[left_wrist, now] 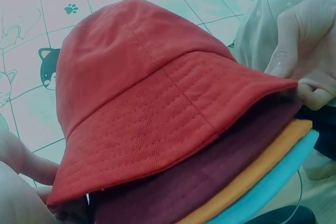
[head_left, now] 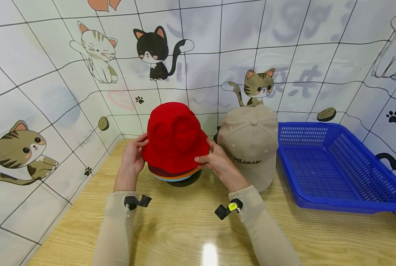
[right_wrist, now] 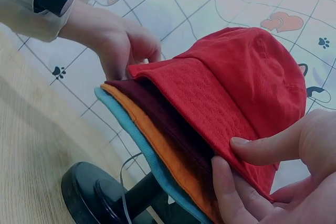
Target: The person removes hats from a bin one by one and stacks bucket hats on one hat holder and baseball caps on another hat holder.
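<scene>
A red bucket hat [head_left: 174, 136] tops a stack of bucket hats on a black stand [right_wrist: 100, 192]. Below it show the brims of a maroon hat [left_wrist: 205, 171], an orange hat [right_wrist: 152, 145] and a light blue hat [right_wrist: 142, 140]. My left hand [head_left: 133, 153] grips the red brim at its left side. On the right side, my right hand [head_left: 218, 160] pinches the same brim, thumb above and fingers beneath. In both wrist views a gap separates part of the red brim from the maroon one.
Right of the stack stands a beige baseball cap [head_left: 251, 136] with dark lettering. A blue plastic basket [head_left: 317, 205] is farther right on the wooden table [head_left: 178, 229]. A cat-printed wall covering [head_left: 201, 74] rises close behind the hats.
</scene>
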### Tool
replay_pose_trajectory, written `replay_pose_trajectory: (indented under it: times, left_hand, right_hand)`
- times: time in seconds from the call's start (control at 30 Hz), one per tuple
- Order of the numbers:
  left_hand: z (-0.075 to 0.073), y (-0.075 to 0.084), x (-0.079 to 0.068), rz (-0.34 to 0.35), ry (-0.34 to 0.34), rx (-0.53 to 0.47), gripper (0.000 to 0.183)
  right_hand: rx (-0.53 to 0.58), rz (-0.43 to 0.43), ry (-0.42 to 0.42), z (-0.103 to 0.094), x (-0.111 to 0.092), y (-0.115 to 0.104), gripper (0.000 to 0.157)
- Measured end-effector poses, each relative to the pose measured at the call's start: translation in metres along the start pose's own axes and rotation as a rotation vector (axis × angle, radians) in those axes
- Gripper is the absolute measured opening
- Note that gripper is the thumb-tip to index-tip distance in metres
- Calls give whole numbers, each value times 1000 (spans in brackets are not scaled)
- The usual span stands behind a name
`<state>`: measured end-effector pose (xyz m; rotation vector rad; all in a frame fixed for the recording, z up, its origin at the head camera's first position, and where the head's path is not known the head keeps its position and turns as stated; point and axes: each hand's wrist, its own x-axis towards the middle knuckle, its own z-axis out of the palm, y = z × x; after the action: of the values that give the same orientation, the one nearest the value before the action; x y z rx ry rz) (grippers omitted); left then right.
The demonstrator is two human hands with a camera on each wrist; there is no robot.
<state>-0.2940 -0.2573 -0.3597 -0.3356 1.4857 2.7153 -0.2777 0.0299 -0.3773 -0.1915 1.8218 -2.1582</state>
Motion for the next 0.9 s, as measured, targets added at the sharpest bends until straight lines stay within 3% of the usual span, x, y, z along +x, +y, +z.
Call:
replay_pose_trajectory:
  times: [0.4, 0.77, 0.9]
  left_hand:
    - [-5, -7, 9, -11, 73, 178, 32]
    - [-9, -9, 8, -28, 74, 193, 38]
    - [-9, -9, 9, -29, 87, 178, 32]
  right_hand:
    - [-64, 33, -9, 1, -1, 1, 100]
    - [-78, 47, -50, 0, -1, 2, 101]
    - [-62, 38, -77, -1, -2, 0, 96]
